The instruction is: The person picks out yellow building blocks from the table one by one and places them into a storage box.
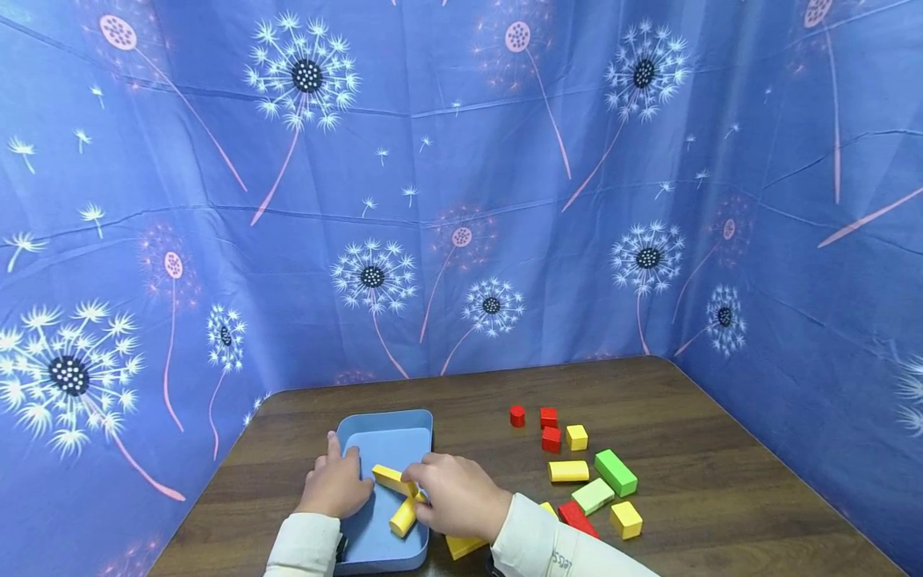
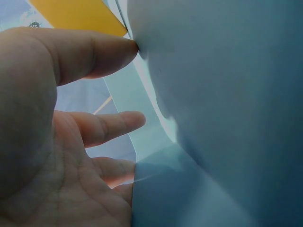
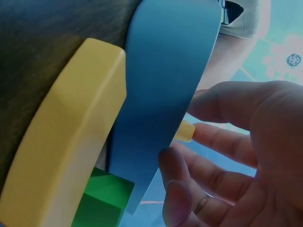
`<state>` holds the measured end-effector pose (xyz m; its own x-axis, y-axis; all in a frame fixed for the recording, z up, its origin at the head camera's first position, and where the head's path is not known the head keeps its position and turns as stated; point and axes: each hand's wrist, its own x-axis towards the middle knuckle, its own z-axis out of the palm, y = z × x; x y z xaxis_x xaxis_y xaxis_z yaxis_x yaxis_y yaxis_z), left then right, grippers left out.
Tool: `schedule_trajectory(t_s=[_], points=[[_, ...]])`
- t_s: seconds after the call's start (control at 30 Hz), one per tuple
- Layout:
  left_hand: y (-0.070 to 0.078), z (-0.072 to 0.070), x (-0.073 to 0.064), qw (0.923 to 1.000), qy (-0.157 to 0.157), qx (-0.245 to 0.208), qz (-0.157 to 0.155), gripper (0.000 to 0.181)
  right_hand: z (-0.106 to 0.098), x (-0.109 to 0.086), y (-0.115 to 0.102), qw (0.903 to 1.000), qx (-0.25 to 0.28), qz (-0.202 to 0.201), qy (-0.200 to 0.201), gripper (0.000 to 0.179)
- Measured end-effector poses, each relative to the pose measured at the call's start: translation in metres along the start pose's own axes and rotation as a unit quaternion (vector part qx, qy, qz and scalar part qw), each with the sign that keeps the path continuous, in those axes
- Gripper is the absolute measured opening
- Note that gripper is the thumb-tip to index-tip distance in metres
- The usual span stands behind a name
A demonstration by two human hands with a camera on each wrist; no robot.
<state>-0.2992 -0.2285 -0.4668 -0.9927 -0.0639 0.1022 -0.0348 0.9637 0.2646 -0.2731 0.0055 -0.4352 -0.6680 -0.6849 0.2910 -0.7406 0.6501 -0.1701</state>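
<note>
In the head view a blue tray (image 1: 385, 561) stands on the table's left half. My left hand (image 1: 335, 485) rests at its left rim with fingers extended, and in the left wrist view the thumb (image 2: 102, 52) lies against the rim. Inside the tray, a long yellow block (image 1: 392, 479) slants across beside a yellow half-round block (image 1: 404, 518). My right hand (image 1: 461, 493) reaches over the right rim, its curled fingers pinching the right end of the long block. Part of that end is hidden by the fingers. The right wrist view shows a small yellow end (image 3: 185, 131) at the fingertips.
Right of the tray lie red blocks (image 1: 551, 439), a red cylinder (image 1: 517, 416), a yellow half-round block (image 1: 568, 471), green blocks (image 1: 616, 473) and yellow cubes (image 1: 626, 520). A yellow block (image 1: 464, 546) sits close to the tray under the right wrist. A blue curtain (image 1: 447, 200) surrounds the table (image 1: 685, 449).
</note>
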Motion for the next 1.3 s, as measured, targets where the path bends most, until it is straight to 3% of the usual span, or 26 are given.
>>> schedule_trajectory(t_s=[0.27, 0.57, 1.3], points=[[0.0009, -0.0039, 0.0001, 1.0000, -0.004, 0.002, 0.000, 0.068, -0.0016, -0.0006, -0.0002, 1.0000, -0.004, -0.004, -0.008, 0.037], [0.0006, -0.0044, 0.0008, 0.9999, -0.011, 0.001, -0.009, 0.070, -0.0001, -0.0001, -0.0014, 0.9980, -0.002, 0.012, -0.062, 0.031], [0.0029, -0.0040, -0.0008, 0.9998, -0.014, -0.001, -0.010, 0.069, 0.0005, -0.0022, -0.0023, 0.9975, -0.005, 0.013, -0.070, 0.029]])
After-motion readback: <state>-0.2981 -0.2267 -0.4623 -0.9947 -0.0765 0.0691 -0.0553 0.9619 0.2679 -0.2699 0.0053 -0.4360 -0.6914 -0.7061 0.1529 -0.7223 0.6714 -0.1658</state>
